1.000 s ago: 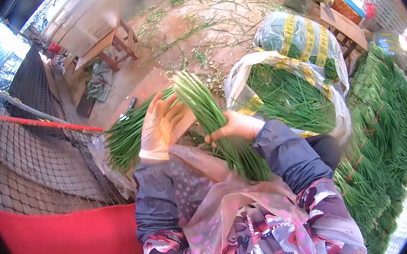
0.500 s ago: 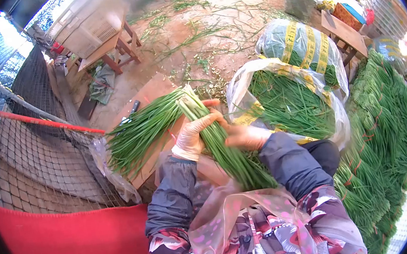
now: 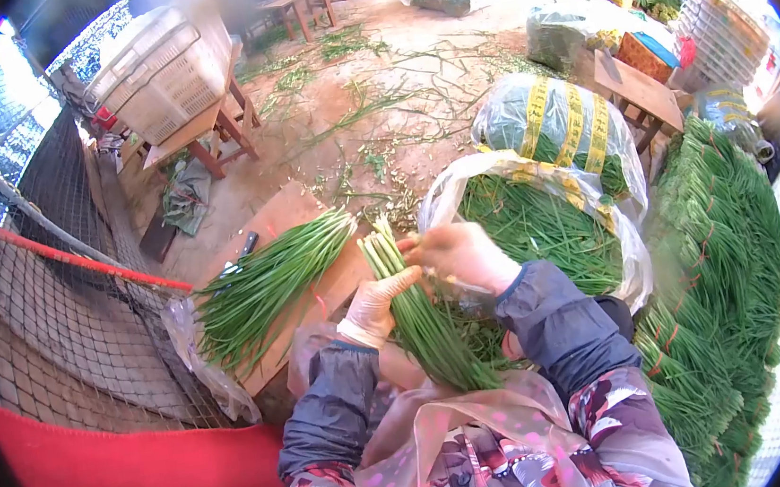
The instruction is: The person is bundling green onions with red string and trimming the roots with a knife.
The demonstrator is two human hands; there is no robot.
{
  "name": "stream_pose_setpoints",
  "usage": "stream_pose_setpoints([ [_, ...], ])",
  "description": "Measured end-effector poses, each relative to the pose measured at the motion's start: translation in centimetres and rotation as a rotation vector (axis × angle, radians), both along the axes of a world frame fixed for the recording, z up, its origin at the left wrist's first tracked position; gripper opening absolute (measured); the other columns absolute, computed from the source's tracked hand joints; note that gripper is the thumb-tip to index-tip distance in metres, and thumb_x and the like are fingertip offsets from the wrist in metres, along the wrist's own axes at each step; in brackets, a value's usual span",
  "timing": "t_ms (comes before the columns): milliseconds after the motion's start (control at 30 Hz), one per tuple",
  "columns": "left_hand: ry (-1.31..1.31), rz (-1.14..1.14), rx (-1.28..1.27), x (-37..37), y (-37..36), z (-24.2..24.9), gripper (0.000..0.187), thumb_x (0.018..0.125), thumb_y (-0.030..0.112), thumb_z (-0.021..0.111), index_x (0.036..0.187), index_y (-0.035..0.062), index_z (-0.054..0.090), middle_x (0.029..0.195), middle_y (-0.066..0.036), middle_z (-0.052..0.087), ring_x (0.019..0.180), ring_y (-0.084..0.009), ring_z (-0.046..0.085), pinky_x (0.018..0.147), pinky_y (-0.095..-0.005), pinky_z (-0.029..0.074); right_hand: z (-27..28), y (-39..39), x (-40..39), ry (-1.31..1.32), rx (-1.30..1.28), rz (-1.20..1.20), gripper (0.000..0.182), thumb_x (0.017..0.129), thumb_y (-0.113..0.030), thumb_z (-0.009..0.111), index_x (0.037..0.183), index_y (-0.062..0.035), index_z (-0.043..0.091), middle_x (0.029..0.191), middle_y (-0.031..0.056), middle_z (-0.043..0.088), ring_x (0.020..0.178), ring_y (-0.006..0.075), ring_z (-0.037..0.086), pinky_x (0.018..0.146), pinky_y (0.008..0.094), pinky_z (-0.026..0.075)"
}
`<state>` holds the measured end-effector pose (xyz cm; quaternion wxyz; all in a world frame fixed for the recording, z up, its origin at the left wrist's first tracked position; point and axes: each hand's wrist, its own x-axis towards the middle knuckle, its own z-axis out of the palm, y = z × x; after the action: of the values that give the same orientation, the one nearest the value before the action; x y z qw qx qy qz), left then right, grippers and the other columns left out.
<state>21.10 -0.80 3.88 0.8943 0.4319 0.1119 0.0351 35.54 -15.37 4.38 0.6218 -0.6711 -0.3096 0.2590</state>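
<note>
My left hand (image 3: 373, 310), in a pale glove, is wrapped round a bunch of garlic chives (image 3: 428, 330). The pale cut ends point up and away, and the green leaves hang down toward my lap. My right hand (image 3: 458, 255) is beside the upper stalks, fingers curled in against them; what they pinch, if anything, is too small to make out. Left of the bunch, a loose heap of chives (image 3: 271, 289) lies on a wooden board (image 3: 300, 205). A dark-handled knife (image 3: 248, 246) rests by that heap.
An open plastic bag (image 3: 540, 228) of chives stands right of my hands, before a taped full bag (image 3: 553, 117). Tied bunches (image 3: 719, 294) are piled at far right. Netting (image 3: 87, 342) with a red pole (image 3: 92, 259) is at left. A white crate (image 3: 164, 86) sits on a bench.
My right hand has moved up from the side of the bunch to the pale stalk ends. The bunch has shifted slightly down, still in my left hand. The view has tilted up a little.
</note>
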Motion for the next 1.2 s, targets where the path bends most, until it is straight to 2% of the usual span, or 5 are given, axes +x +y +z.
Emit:
stream_pose_setpoints([
  [200, -0.172, 0.458, -0.025, -2.2, 5.3, 4.3, 0.03, 0.08, 0.003, 0.067, 0.107, 0.0089, 0.054, 0.087, -0.003, 0.06, 0.083, -0.0214, 0.063, 0.085, -0.0421, 0.051, -2.2, -5.8, 2.0, -0.861, -1.151, 0.557, 0.048, 0.075, -0.035, 0.072, 0.116, -0.0112, 0.065, 0.106, 0.0157, 0.067, 0.1, 0.0319, 0.065, 0.088, 0.0426, 0.05],
  [400, -0.312, 0.531, 0.042, -0.5, 6.4, 6.7, 0.031, 0.084, 0.006, 0.068, 0.11, 0.0127, 0.053, 0.084, -0.001, 0.061, 0.082, -0.0167, 0.063, 0.087, -0.0408, 0.052, 1.0, 0.7, -4.5, -0.667, -0.097, 0.174, 0.055, 0.072, -0.021, 0.073, 0.122, -0.0067, 0.055, 0.113, 0.0189, 0.062, 0.102, 0.0345, 0.061, 0.09, 0.0415, 0.048],
  [567, -0.438, 0.838, 0.114, -3.9, 13.5, 10.4, 0.015, 0.087, 0.01, 0.067, 0.1, 0.013, 0.059, 0.083, -0.002, 0.063, 0.08, -0.0165, 0.064, 0.094, -0.052, 0.049, -17.7, -7.5, -3.7, -0.666, -1.411, 0.785, 0.024, 0.078, -0.019, 0.066, 0.098, -0.0099, 0.075, 0.1, 0.0096, 0.071, 0.088, 0.0242, 0.07, 0.077, 0.0354, 0.055],
  [867, -0.503, 0.978, 0.107, -1.7, 12.5, 10.1, 0.012, 0.088, 0.012, 0.066, 0.099, 0.0099, 0.061, 0.085, -0.006, 0.065, 0.084, -0.0208, 0.063, 0.094, -0.0461, 0.051, -1.5, -8.0, -7.0, 0.181, -0.45, 0.853, 0.05, 0.094, -0.047, 0.052, 0.116, -0.0038, 0.066, 0.103, 0.0117, 0.07, 0.089, 0.0235, 0.065, 0.086, 0.0343, 0.049],
  [1200, -0.787, 0.048, 1.392, -3.3, -4.8, 0.4, 0.037, 0.077, 0.013, 0.062, 0.113, 0.0095, 0.056, 0.126, -0.01, 0.053, 0.122, -0.0307, 0.046, 0.104, -0.0514, 0.032, -2.8, -1.8, -8.2, 1.634, 0.512, 0.326, 0.057, 0.089, -0.03, 0.062, 0.14, -0.0112, 0.041, 0.121, 0.0089, 0.062, 0.109, 0.0252, 0.061, 0.104, 0.0462, 0.041],
])
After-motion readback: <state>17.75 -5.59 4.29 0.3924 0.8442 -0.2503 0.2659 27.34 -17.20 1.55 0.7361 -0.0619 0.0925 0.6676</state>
